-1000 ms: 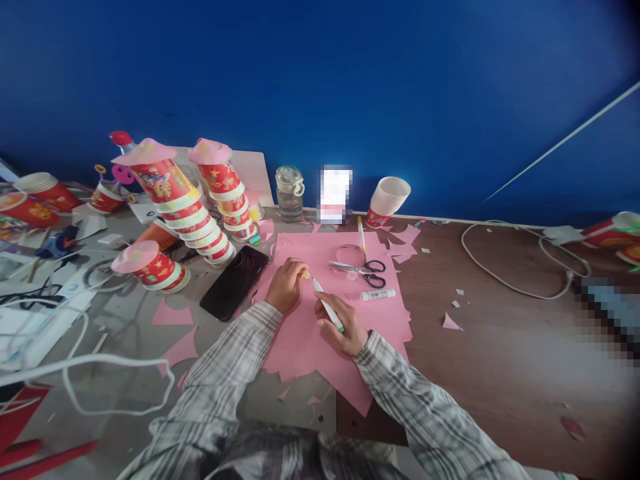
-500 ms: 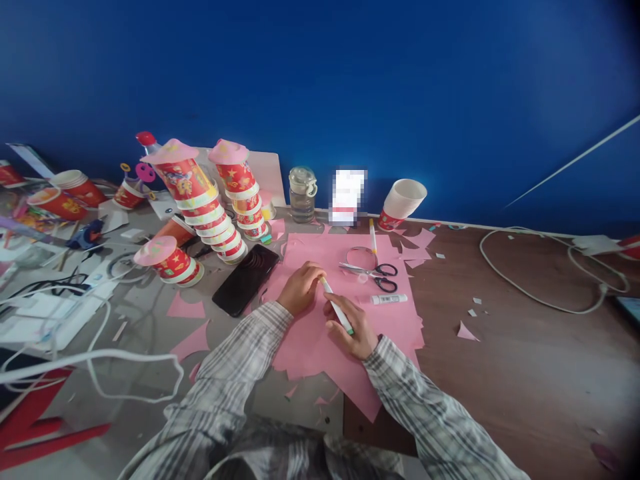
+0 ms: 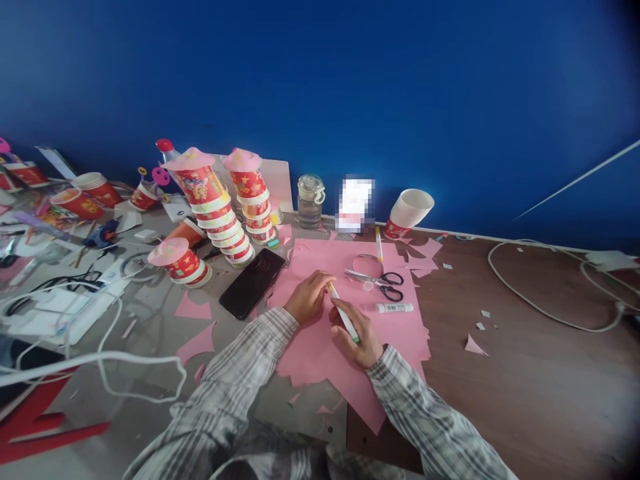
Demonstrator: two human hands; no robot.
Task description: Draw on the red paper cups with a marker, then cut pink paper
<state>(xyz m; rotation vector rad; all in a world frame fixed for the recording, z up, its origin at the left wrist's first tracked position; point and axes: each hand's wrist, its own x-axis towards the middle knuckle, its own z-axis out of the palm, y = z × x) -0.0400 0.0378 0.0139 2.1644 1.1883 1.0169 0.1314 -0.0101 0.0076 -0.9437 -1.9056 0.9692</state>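
A white marker (image 3: 345,319) with a yellow upper end and a green lower end lies slantwise between my hands, over pink paper (image 3: 320,260). My right hand (image 3: 361,333) is closed around its body. At the yellow end, the curled fingers of my left hand (image 3: 309,297) grip the tip; their undersides are hidden. Black-handled scissors (image 3: 391,285) rest on the paper to the right, beside a roll of clear tape (image 3: 367,267). Below them is a white glue stick (image 3: 395,308), and a yellow-tipped marker (image 3: 379,243) lies farther back.
Left of the paper are a black phone (image 3: 253,283) and stacked red paper cups with pink tops (image 3: 203,187). A water bottle (image 3: 311,201), a bright blurred screen (image 3: 356,203) and nested cups (image 3: 410,212) stand along the blue wall. White cables (image 3: 100,360) cross the left side.
The whole view has shifted, so everything sits a little farther right and lower. Both hands keep nearly the same hold on the marker.
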